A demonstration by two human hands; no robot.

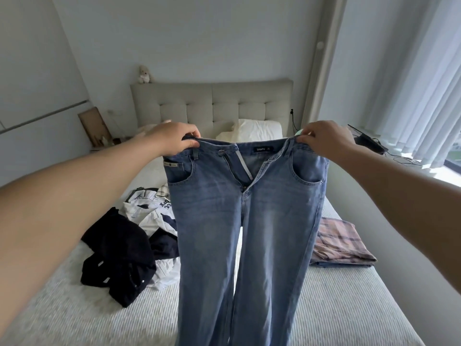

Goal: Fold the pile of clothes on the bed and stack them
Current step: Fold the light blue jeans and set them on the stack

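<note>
Above the white ribbed bed (336, 308), left hand (174, 138) and right hand (324, 141) each pinch the waistband of light-blue denim jeans (244, 221), hanging and hiding mid-bed. Left lies a black-and-white unfolded clothes pile (134, 236); right, a folded pink plaid garment (339, 243).

Inside the waistband of the jeans (245, 221) you hold up, a small dark label (262, 149) reads "SANFU" in pale letters, with a smaller mark beside it that is too tiny to read. On the white printed shirt (152, 208) lying in the pile on the bed, you can see dark block lettering, upside down and partly folded under, so no word can be made out with certainty. The small tab (173, 165) on the coin pocket carries print too fine to read.
</note>
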